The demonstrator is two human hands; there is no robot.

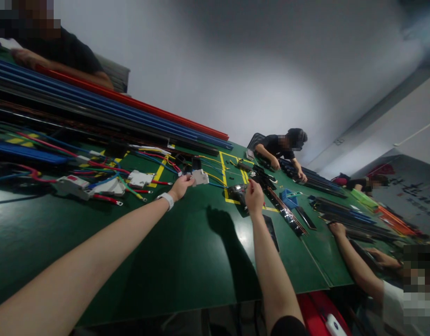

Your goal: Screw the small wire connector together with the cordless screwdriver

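My left hand (181, 186), with a white band at the wrist, holds a small light grey module (200, 177) between thumb and fingers above the green table (158, 261). My right hand (254, 198) is raised with its fingers pinched together; what they hold, if anything, is too small to name. Just behind it on the table lies a clear plastic bag (236, 192) of small parts. Left of my left hand lie white breakers (73, 186) with red, blue and green wires, and another white module (140, 178).
Long blue rails (95, 105) and a red rail (137, 105) run along the back left. A blue bin (289, 198), a copper-striped strip (283, 210) and a dark phone-like slab (306, 218) lie to the right. Several people work around the table.
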